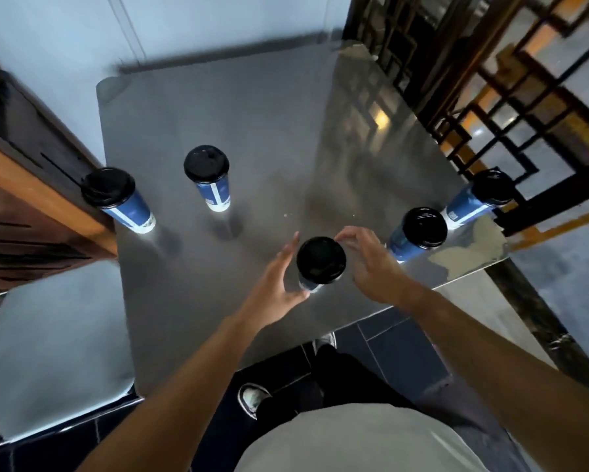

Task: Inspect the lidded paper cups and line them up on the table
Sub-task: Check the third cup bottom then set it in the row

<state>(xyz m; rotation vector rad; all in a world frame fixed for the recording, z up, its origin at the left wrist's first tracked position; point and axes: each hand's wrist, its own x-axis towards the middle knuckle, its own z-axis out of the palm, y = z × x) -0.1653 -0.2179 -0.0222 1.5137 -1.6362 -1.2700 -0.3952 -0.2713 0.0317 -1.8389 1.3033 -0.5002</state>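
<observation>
Black-lidded cup [321,258] between two open, flanking hands — left hand [275,284], right hand [371,267]

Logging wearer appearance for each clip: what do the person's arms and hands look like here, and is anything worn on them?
Both forearms are bare up to the frame edge, with no sleeves visible. The left hand and right hand wear no gloves; no rings, watch or wristband can be seen. Motion blur softens the fingers, so small details cannot be ruled out.
</observation>
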